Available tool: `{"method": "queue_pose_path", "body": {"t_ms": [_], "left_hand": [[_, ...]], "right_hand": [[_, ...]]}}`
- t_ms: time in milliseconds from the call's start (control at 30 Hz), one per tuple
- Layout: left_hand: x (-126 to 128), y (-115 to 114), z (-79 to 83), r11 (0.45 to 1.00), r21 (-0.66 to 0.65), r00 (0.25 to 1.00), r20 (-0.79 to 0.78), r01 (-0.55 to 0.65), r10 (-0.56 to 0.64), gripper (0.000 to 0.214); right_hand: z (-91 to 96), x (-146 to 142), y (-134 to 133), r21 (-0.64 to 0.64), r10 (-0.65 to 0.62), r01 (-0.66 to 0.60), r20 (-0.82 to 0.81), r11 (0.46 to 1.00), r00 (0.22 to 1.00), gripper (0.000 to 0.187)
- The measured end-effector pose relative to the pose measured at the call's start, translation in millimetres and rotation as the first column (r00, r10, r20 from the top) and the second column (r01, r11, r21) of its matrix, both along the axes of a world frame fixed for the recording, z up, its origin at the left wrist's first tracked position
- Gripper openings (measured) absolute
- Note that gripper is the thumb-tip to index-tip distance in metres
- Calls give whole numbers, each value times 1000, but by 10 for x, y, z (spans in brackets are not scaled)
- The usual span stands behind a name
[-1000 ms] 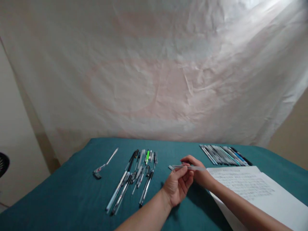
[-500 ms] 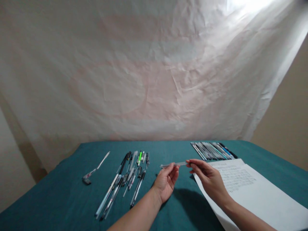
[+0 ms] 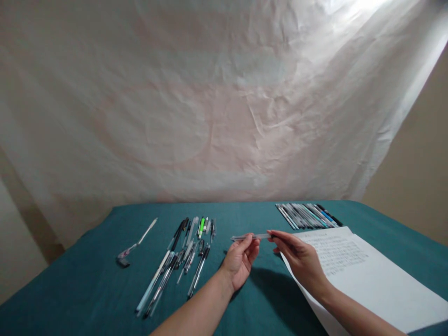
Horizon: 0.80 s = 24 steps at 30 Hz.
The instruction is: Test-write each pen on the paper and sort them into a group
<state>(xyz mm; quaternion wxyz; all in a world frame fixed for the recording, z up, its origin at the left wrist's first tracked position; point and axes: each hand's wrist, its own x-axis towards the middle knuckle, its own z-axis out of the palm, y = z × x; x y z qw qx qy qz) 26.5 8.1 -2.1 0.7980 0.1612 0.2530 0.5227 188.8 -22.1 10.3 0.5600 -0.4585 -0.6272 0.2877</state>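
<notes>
Clear plastic, by its look, forms the tube [image 3: 262,236] that we hold almost level above the cloth [image 3: 80,284]. Our left hand [image 3: 240,263] pinches it near the middle between thumb and fingertips, palm turned up, other fingers loosely curled; the tube's left end projects past the thumb. Our right hand [image 3: 298,255] closes thumb and fingertips on the right end. A dark patch shows there; we cannot tell whether it is a fitting or shadow.

Left of the left hand lie the loose pens [image 3: 189,255], a green marker [image 3: 200,227] in their far part. Beyond these, farther left, a white stick [image 3: 147,231] lies apart. Past the right hand, the pen row [image 3: 304,217] lies side by side. The paper [image 3: 385,289], written on in its far part, lies under the right forearm.

Cautions, as we judge them:

1. Uneven pulling or twisting may let the tube slip, since only fingertips bear on a seemingly smooth surface.
2. Sideways force between the two pinches may bend or crack the wall.
3. A dropped tube may roll among the loose pens, where similar clear barrels would hide it.
4. A lowered right forearm may drag the paper.
</notes>
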Motion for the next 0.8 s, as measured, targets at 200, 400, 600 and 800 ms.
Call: {"method": "queue_pose_path", "body": {"t_ms": [200, 400, 600, 800], "left_hand": [[-1, -16, 41, 1000, 4, 999, -31, 5, -5, 8], [10, -32, 64, 1000, 12, 998, -57, 19, -18, 10], [6, -35, 63, 999, 24, 996, -77, 35, -33, 11], [9, -25, 37, 998, 52, 995, -93, 42, -37, 12]], "right_hand": [[8, 2, -9, 0, -2, 2, 5, 1000, 1000, 28], [25, 8, -13, -12, -12, 12, 29, 1000, 1000, 26], [19, 9, -19, -14, -24, 25, 50, 1000, 998, 26], [-51, 61, -4, -22, -37, 41, 134, 999, 990, 26]]}}
